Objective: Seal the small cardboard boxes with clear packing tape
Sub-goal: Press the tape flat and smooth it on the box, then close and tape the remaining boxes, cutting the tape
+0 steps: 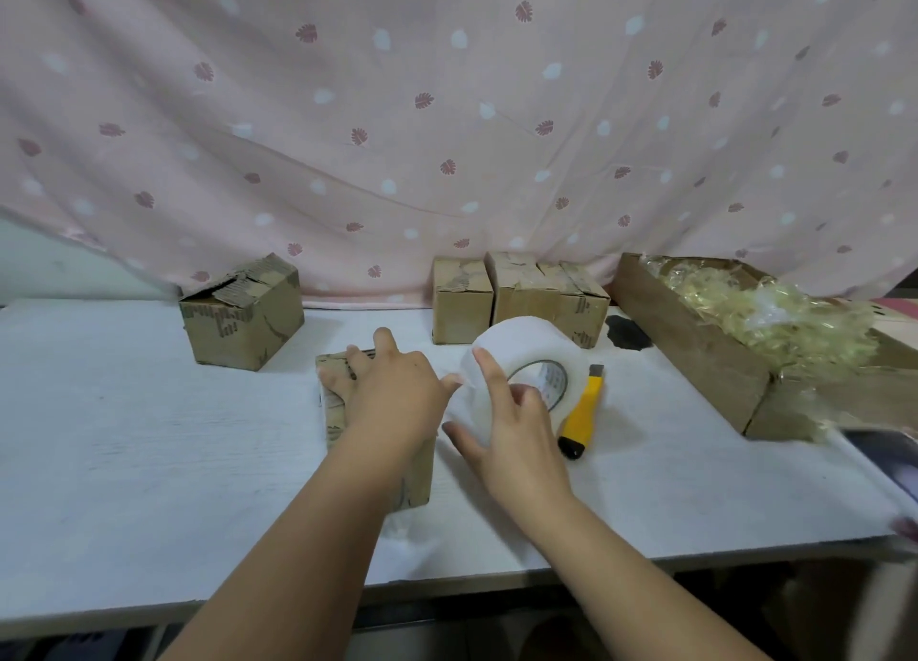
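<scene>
Left hand lies flat, fingers spread, pressing the top of the small cardboard box at table centre. Right hand grips the roll of clear packing tape just right of that box, thumb and fingers around the roll (index finger extended along its face). A yellow utility knife lies beside the roll. Three more cardboard boxes stand at the rear edge.
</scene>
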A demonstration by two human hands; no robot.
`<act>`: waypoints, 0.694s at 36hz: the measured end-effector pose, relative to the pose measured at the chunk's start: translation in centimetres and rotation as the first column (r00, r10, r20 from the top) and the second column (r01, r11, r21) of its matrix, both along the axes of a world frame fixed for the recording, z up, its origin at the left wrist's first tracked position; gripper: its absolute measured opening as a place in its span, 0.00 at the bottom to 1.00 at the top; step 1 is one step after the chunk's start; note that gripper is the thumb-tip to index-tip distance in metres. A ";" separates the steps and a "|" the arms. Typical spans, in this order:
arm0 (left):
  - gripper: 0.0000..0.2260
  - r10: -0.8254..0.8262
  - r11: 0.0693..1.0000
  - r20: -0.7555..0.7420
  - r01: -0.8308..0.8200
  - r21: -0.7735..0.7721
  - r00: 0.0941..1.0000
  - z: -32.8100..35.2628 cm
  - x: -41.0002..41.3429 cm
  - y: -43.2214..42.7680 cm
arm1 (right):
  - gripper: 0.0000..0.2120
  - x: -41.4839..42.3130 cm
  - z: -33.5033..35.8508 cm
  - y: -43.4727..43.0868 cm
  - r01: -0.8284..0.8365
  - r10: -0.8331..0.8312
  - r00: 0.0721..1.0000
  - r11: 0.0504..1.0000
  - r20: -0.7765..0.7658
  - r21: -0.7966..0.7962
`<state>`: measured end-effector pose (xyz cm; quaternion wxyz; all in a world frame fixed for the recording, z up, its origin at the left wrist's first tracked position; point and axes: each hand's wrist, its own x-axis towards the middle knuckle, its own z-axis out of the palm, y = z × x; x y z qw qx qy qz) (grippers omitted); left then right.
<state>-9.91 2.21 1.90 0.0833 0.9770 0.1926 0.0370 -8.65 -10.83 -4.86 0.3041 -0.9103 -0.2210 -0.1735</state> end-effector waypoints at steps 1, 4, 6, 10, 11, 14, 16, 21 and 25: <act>0.28 -0.002 1.000 0.003 0.002 0.001 1.000 0.0 0.0 0.0 | 0.38 0.4 -0.2 0.4 -0.012 0.012 1.000 0.999 -0.009 0.047; 0.27 -0.007 1.000 0.006 0.007 -0.002 1.000 0.0 -0.1 0.0 | 0.33 1.3 -0.2 1.3 -0.061 0.058 0.998 0.991 0.026 0.116; 0.26 -0.006 1.000 0.007 0.006 0.002 1.000 -0.1 0.0 0.1 | 0.27 1.7 -0.2 1.6 -0.076 0.072 0.997 0.991 0.039 0.109; 0.26 -0.003 1.000 -0.001 0.003 0.020 1.000 -0.4 0.3 0.2 | 0.19 1.8 -0.6 1.6 -0.118 0.106 0.986 0.989 0.124 0.088; 0.26 -0.002 1.000 -0.003 0.002 0.012 1.000 -0.5 0.3 0.2 | 0.18 1.7 -0.7 1.6 -0.142 0.128 0.979 0.986 0.158 0.084; 0.24 -0.009 1.000 -0.006 0.009 -0.002 1.000 -0.6 0.5 0.2 | 0.14 1.2 -0.9 1.8 -0.185 0.156 0.959 0.977 0.237 0.103; 0.23 -0.015 1.000 -0.003 0.015 -0.010 1.000 -0.6 0.5 0.3 | 0.11 1.0 -0.8 1.8 -0.174 0.141 0.957 0.978 0.254 0.112; 0.23 -0.023 0.999 0.033 0.024 -0.028 0.999 -0.6 0.4 0.3 | 0.11 0.9 -0.5 1.8 -0.095 0.072 0.956 0.993 0.283 0.067; 0.24 -0.041 0.998 0.071 0.045 -0.052 0.997 -0.7 0.5 0.7 | 0.20 0.9 -0.5 2.0 -0.064 0.064 0.948 0.998 0.311 -0.011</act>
